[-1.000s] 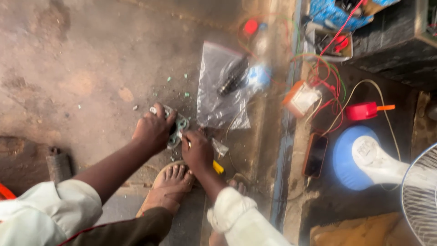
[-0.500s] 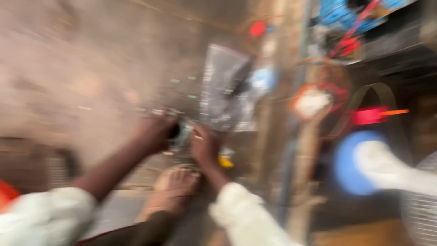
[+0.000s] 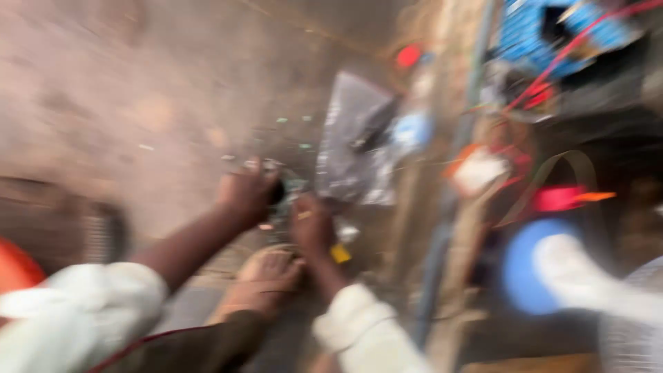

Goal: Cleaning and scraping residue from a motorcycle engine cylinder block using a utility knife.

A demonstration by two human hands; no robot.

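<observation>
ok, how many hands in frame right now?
2. The left hand is on the concrete floor, at a small dark part; the right hand is beside it, above a bare foot. Heavy blur, so grips are unclear; no others visible.

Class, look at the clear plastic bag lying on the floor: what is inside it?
Inside the clear plastic bag one dark, elongated object shows through; blur hides what it is and whether anything else lies inside.
</observation>
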